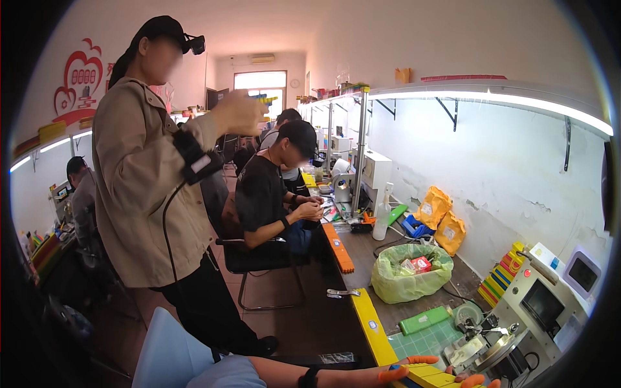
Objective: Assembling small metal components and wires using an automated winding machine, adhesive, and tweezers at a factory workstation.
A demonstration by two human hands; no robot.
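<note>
The yellow piece [428,377] was bright and flat-faced, with lines along it like bars laid side by side; it sat at the bottom edge of the view, by the near side of the worktop [364,262], partly cut off and partly covered by fingers. The left hand [402,374], orange covers on its fingers, touched it; whether it gripped firmly, I could not tell. Only orange-covered fingertips of the right hand [477,381] showed, so its hold was unclear too. A machine [544,294] with a dark screen crowded the right; a green block [424,320] lay on a green mat [413,344], before a bag-lined container [391,289].
</note>
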